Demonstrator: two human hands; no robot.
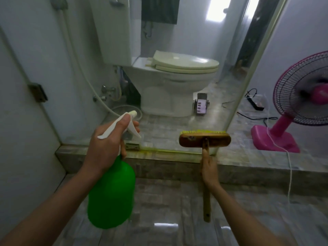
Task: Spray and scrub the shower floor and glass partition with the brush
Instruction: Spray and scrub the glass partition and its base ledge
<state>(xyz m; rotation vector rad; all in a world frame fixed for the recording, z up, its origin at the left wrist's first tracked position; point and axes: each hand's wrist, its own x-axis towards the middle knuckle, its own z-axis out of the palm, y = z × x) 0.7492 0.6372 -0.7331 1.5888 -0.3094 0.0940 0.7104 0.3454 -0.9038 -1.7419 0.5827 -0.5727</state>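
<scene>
Forearms: both enter from the bottom corners, cut off by the frame edge.
Left hand: centre left; its grip is curled round the white sprayer neck, thumb along the top and fingers on the trigger. I cannot tell whether the trigger is squeezed.
Spray bottle: green, hanging below that hand, nozzle pointing toward the glass; its neck is hidden by the fingers.
Right hand: centre right; grip closed round the wooden handle, which sticks out below the wrist.
Brush: head level at lower centre, yellow bristles facing the glass partition; whether they touch it is hard to make out.
Shower floor: wet, glossy tiles under the arms, with a raised kerb at the foot of the glass.
Behind glass: toilet with lid down and a phone in a holder, both hazy.
Right edge: pink fan, partly cut off, with a white cable.
</scene>
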